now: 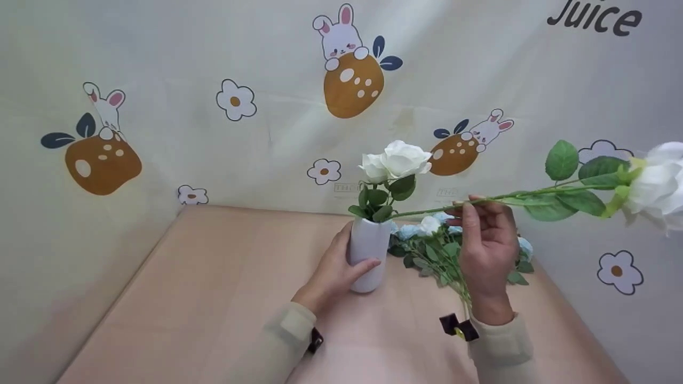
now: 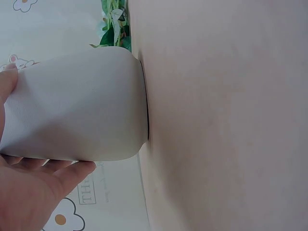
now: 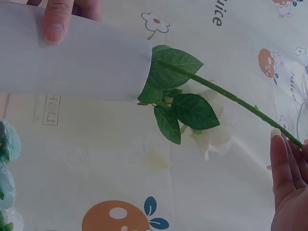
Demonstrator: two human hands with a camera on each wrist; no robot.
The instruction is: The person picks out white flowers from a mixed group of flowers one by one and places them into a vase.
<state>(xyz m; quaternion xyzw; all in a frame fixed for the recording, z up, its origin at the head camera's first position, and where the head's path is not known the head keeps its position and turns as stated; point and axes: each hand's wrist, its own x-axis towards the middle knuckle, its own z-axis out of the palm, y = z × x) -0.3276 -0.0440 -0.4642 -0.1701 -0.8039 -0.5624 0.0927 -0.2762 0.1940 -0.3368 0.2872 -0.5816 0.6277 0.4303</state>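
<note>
Left hand: the left hand (image 1: pixel 333 269) was wrapped round the vase (image 1: pixel 368 253), thumb at the front and fingers behind, steadying it upright on the table (image 1: pixel 213 277).
Right hand: the right hand (image 1: pixel 486 250) pinched the stem (image 1: pixel 480 200) of a white rose (image 1: pixel 659 184) at its fingertips, the stem lying almost level, bloom out to the right and cut end right at the vase mouth.
Vase: two white roses (image 1: pixel 397 160) already stood in it among green leaves (image 1: pixel 381 200).
Doing it well: by my judgement, the long stem should be swung upright before it is pushed down, the end fed between the leaves and not through them; the grip on the vase should stay firm, since a slanted stem could lever it over.
Also there: a bunch of blue flowers (image 1: pixel 432 240) lay on the table behind the right hand, just beside the vase.
Writing: the backdrop (image 1: pixel 213 69), printed with rabbits and daisies, carried the word "Juice" (image 1: pixel 593 17) at the upper right; small pale lettering beside the vase was too faint to read.
</note>
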